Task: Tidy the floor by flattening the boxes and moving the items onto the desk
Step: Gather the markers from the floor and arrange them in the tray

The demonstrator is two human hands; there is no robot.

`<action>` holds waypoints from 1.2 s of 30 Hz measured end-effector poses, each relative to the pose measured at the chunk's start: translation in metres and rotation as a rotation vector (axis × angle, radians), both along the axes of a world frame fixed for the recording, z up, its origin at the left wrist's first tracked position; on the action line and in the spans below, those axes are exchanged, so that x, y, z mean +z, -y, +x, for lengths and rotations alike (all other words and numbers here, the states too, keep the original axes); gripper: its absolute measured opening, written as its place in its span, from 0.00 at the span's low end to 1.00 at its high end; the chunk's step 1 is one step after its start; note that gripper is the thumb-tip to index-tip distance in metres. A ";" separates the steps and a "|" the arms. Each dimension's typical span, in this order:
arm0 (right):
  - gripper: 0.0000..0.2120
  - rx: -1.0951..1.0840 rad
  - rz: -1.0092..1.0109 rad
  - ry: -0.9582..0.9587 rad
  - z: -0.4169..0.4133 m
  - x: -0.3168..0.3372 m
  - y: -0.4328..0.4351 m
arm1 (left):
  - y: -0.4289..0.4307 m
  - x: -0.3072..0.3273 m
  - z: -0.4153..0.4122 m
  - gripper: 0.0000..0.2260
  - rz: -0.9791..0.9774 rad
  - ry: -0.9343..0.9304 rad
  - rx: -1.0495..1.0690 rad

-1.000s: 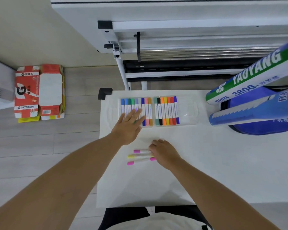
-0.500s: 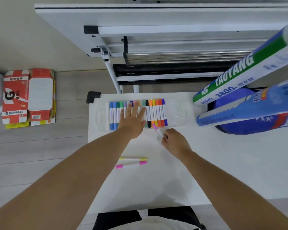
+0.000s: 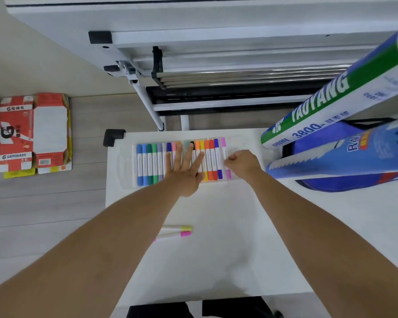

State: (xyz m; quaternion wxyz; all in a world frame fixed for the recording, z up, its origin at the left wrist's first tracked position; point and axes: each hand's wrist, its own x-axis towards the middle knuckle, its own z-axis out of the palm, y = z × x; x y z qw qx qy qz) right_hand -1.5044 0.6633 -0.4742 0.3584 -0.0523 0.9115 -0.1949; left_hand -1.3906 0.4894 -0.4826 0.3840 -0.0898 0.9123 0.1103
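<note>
Where half a second ago the right hand [image 3: 241, 162] held the pink-capped white marker [image 3: 224, 149] tilted just in front of the clear plastic marker tray [image 3: 124, 167], that marker now lies straight at the right end of the coloured row, parallel with its neighbours and beside the dark blue one. Right hand: fingers curled, pinching the marker's barrel from the right side. Left hand [image 3: 184, 167]: flat, fingers straight and spread, palm down across the middle of the row, pressing on the markers and gripping nothing. It was on the row in both earlier frames as well.

The tray sits toward the far left of the white desk [image 3: 216, 260]. Nearer the body, two loose markers [image 3: 178, 231], one yellow-capped and one pink-capped, lie side by side on the desk — a second ago three lay there by the right hand.

Flattened red-and-white cardboard box [image 3: 35, 134] on the grey wood floor [image 3: 44, 203], well left of the desk, unchanged. Green-and-white shuttlecock tube [image 3: 331, 99] and blue tube [image 3: 336, 160] reach over the desk's right side, a blue bag [image 3: 315, 143] behind them.
</note>
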 end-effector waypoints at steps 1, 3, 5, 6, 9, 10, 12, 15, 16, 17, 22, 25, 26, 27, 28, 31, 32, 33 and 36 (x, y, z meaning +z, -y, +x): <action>0.12 -0.007 0.008 0.008 -0.002 -0.002 0.002 | 0.001 0.001 -0.002 0.30 0.003 0.013 -0.002; 0.12 -0.009 0.023 0.025 -0.003 -0.006 0.005 | 0.002 0.002 -0.004 0.30 0.005 0.028 -0.013; 0.13 -0.005 0.045 0.040 -0.004 -0.009 0.007 | 0.002 0.003 -0.004 0.30 0.004 0.042 -0.019; 0.14 0.001 0.057 0.038 -0.005 -0.010 0.008 | 0.002 0.003 -0.004 0.30 0.000 0.047 -0.019; 0.14 0.027 0.077 0.033 -0.008 -0.011 0.009 | 0.001 0.001 -0.004 0.30 -0.004 0.051 -0.011; 0.13 0.035 0.079 0.033 -0.009 -0.011 0.010 | 0.001 0.001 -0.004 0.30 -0.004 0.049 -0.010; 0.13 0.056 0.090 0.031 -0.011 -0.011 0.011 | 0.002 0.000 -0.003 0.30 -0.002 0.046 -0.013; 0.13 0.075 0.122 -0.002 -0.012 -0.011 0.014 | 0.002 0.000 -0.002 0.30 0.004 0.038 -0.016; 0.13 0.076 0.133 -0.011 -0.011 -0.012 0.014 | 0.003 0.000 -0.002 0.30 0.005 0.037 -0.017; 0.13 0.071 0.139 -0.016 -0.011 -0.012 0.013 | 0.003 0.000 -0.002 0.30 0.006 0.038 -0.017; 0.10 0.008 0.072 -0.035 -0.003 -0.013 0.009 | 0.003 -0.002 -0.001 0.30 0.008 0.022 -0.027; 0.10 -0.016 0.060 -0.079 0.009 -0.013 0.008 | 0.003 -0.004 0.001 0.30 0.012 -0.001 -0.026; 0.10 -0.011 0.066 -0.099 0.013 -0.011 0.008 | 0.003 -0.004 0.001 0.30 0.008 -0.001 -0.034; 0.11 -0.007 0.079 -0.121 0.017 -0.009 0.007 | 0.003 -0.003 0.001 0.30 0.007 0.002 -0.043; 0.11 0.001 0.099 -0.144 0.023 -0.004 0.005 | 0.004 -0.001 0.001 0.30 0.015 -0.001 -0.049; 0.13 0.109 0.137 -0.296 0.048 0.012 0.003 | 0.015 0.006 0.009 0.29 0.047 -0.124 -0.075; 0.13 0.158 0.118 -0.355 0.059 0.018 0.004 | 0.022 0.009 0.016 0.27 0.055 -0.190 -0.092; 0.13 0.201 0.074 -0.388 0.071 0.023 0.007 | 0.029 0.011 0.026 0.26 0.059 -0.243 -0.112; 0.15 0.424 -0.031 -0.277 0.112 0.036 0.024 | 0.052 0.014 0.062 0.25 0.020 -0.295 -0.191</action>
